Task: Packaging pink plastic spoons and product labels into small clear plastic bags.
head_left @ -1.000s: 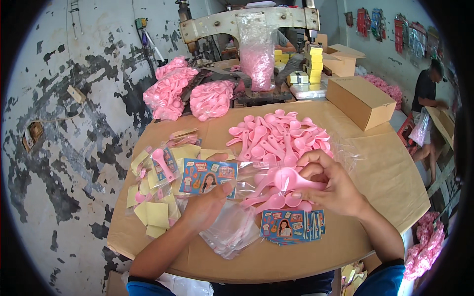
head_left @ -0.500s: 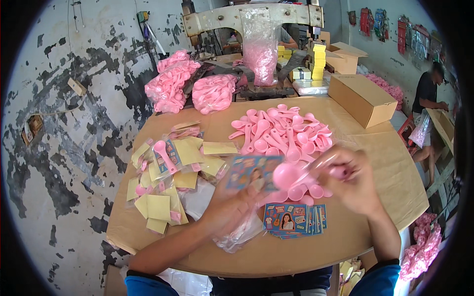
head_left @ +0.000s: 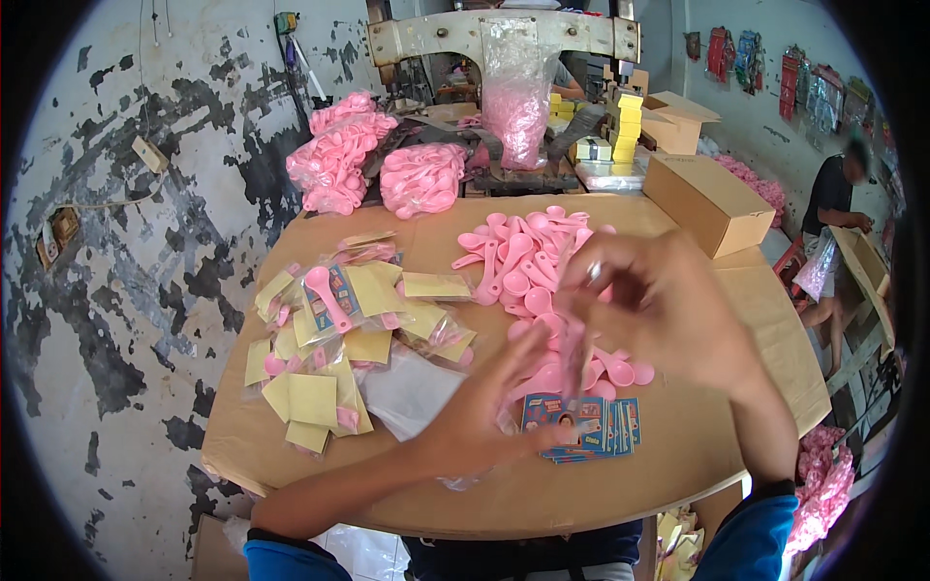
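Note:
A clear plastic bag point(head_left: 575, 366), blurred and seen nearly edge-on, hangs above the table with something pink inside. Pinched fingers of my right hand point(head_left: 668, 305) grip it from the top. My left hand point(head_left: 480, 407) is open beside it, with fingers stretched and thumb apart; whether it touches the bag I cannot tell. Below lies a stack of blue printed cards point(head_left: 605, 426), partly covered by the left thumb. Behind my hands is a heap of pink measuring spoons point(head_left: 518, 254). Flat clear bags point(head_left: 407, 392) lie by my left wrist.
Filled packets with yellowish cards point(head_left: 312, 399) and pink spoons cover the table's left. Bulging bags of spoons point(head_left: 421, 182) stand at the back near a metal press point(head_left: 441, 37). A cardboard box point(head_left: 707, 205) sits at the back right. A person point(head_left: 833, 208) works at the far right.
The bag has turned from showing its card and spoon to nearly edge-on. My right hand has risen with it, and my left hand has opened, its fingers spreading near the card stack.

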Action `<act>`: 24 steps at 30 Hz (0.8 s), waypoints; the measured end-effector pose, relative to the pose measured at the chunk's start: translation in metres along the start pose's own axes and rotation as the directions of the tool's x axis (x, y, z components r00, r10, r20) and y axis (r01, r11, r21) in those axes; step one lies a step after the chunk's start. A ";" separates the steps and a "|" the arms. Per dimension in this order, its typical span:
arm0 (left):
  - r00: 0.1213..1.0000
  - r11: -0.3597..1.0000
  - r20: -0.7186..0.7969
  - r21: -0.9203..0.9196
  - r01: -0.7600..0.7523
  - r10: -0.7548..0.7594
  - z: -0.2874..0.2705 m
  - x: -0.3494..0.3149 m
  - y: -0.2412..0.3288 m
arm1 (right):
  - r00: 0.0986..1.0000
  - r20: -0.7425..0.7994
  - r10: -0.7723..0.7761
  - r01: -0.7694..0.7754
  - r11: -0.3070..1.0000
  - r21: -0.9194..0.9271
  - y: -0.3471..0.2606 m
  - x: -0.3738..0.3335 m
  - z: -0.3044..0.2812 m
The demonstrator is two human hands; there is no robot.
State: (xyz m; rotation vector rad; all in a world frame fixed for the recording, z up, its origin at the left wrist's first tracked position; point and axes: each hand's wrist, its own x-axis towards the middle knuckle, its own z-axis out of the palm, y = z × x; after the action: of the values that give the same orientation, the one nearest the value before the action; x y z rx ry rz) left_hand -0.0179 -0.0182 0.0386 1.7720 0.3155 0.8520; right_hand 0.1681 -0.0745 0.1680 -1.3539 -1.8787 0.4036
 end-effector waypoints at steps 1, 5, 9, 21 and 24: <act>0.997 1.000 0.077 -0.015 0.023 -0.022 0.006 -0.004 -0.002 | 1.000 -0.001 -0.008 0.008 1.000 0.004 -0.001 -0.002 0.006; 0.940 0.934 0.228 -0.197 0.298 -0.252 0.010 -0.009 0.008 | 0.960 -0.148 -0.237 0.237 0.971 -0.013 0.022 -0.002 0.029; 0.870 0.881 0.397 -0.244 0.407 -0.292 0.002 -0.010 0.007 | 0.986 -0.088 -0.140 0.146 0.987 0.064 0.046 -0.011 0.017; 0.876 0.829 0.142 -0.283 0.482 -0.461 0.013 -0.010 -0.004 | 0.935 -0.060 -0.349 0.322 0.908 -0.266 0.091 -0.037 0.036; 0.910 0.886 0.125 -0.207 0.415 -0.396 0.016 -0.011 -0.008 | 0.922 -0.048 -0.383 0.342 0.869 -0.359 0.095 -0.038 0.043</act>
State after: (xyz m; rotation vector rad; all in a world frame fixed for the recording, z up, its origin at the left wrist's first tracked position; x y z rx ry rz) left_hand -0.0134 -0.0328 0.0249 1.4473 0.4955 0.4920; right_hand 0.2047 -0.0652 0.0633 -1.1661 -2.1121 -0.2058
